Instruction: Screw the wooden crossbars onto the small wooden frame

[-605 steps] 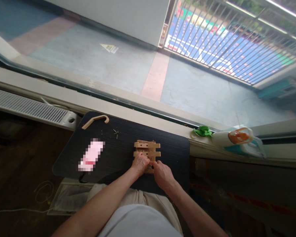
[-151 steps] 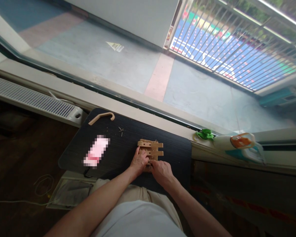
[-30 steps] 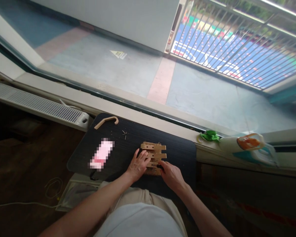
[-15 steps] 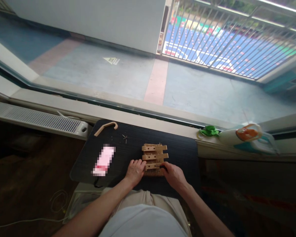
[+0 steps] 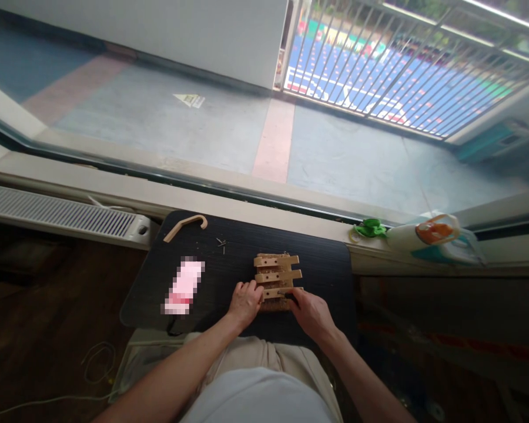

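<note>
On the black tabletop [image 5: 229, 276] lies a brown, rough-textured block [image 5: 275, 306] with three pale wooden strips across it, each with dark holes. My left hand [image 5: 245, 302] is closed on the left end of the nearest wooden strip [image 5: 271, 293]. At that strip's right part, my right hand [image 5: 311, 308] pinches a small dark tool [image 5: 286, 295], its thin tip at the strip near a hole. The tool's kind is hard to make out, as my fingers cover most of it. The middle wooden strip [image 5: 271, 276] and the far wooden strip [image 5: 271, 261] are untouched.
A hooked wooden piece [image 5: 185, 224], several small metal pins or screws [image 5: 221, 242] and a blurred pink rectangle [image 5: 184, 285] lie on the table's left side. Beyond are a windowsill with a green cloth-like item [image 5: 370, 228] and a white bottle-like container [image 5: 403, 239]. A radiator [image 5: 62, 211] stands left.
The dark tool and its thin tip now show more clearly over the nearest strip. My right hand has shifted very slightly; the left keeps its hold. The whole view has moved a little.
</note>
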